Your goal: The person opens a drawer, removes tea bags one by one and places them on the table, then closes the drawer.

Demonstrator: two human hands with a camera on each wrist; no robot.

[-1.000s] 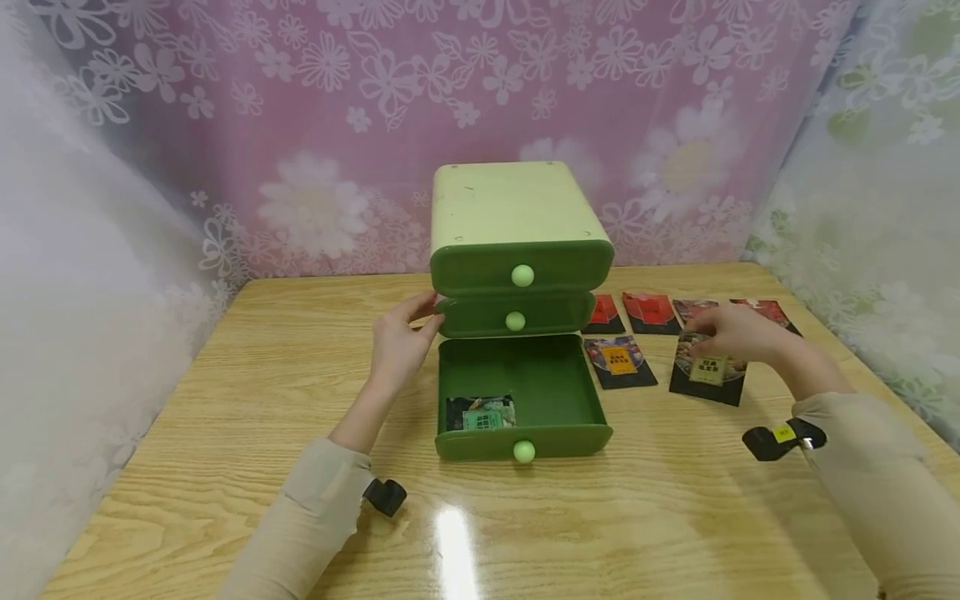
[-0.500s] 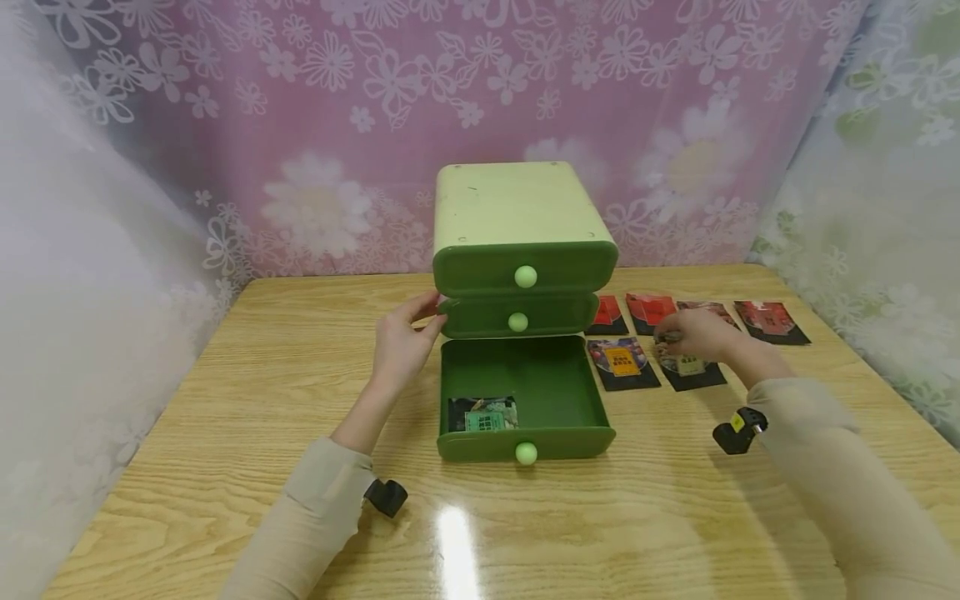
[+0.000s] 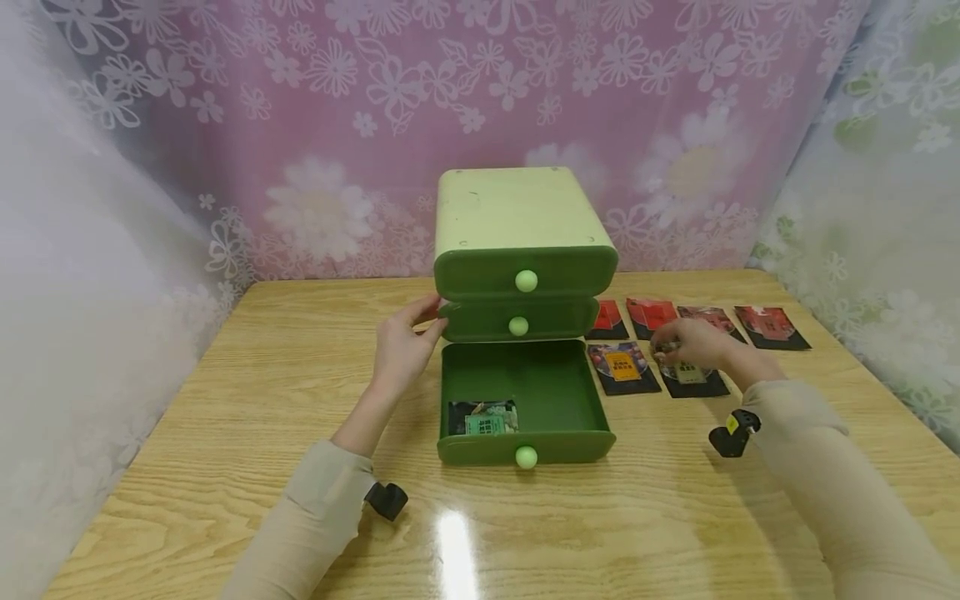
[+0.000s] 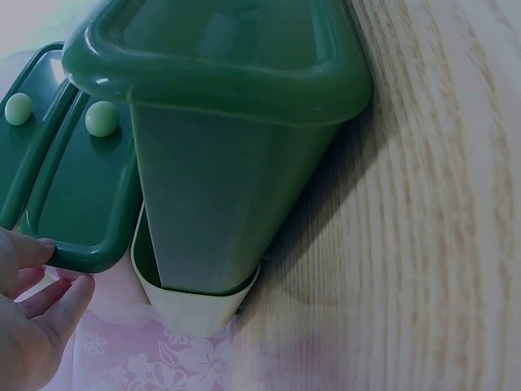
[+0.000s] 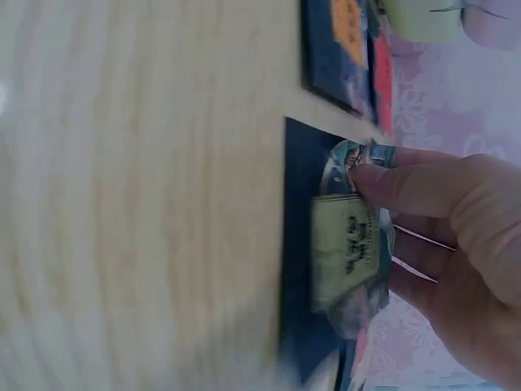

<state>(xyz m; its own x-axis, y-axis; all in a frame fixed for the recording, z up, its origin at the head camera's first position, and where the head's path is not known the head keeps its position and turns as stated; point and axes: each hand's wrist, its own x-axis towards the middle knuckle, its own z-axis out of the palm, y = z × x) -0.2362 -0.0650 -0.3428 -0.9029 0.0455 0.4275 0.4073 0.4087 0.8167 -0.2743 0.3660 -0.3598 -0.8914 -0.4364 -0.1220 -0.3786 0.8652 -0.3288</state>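
In the head view, my left hand (image 3: 399, 350) holds the left edge of the green middle drawer (image 3: 487, 321), which stands slightly out. Thumb and fingers meet at this drawer's rim in the left wrist view. My right hand (image 3: 697, 340) pinches the top edge of a dark packet with a pale-green label (image 5: 346, 252). In the head view that packet sits beside an orange-labelled packet (image 3: 624, 368). Below, the bottom drawer (image 3: 558, 392) is pulled out and has a teal-labelled packet (image 3: 483, 419) lying in its front left corner. The right fingertips behind the pale-green packet are partly hidden.
The cream drawer cabinet (image 3: 521, 204) stands at the middle of the wooden table (image 3: 315, 333). Its top drawer (image 3: 480, 275) is pushed in. A back row holds several red-labelled packets, among them the far-right one (image 3: 771, 327). A floral curtain (image 3: 337, 125) hangs behind.
Over the last second my right hand has carried the pale-green-labelled packet leftward, up beside the orange-labelled one, uncovering the far-right red packet. My left hand has stayed at the middle drawer.
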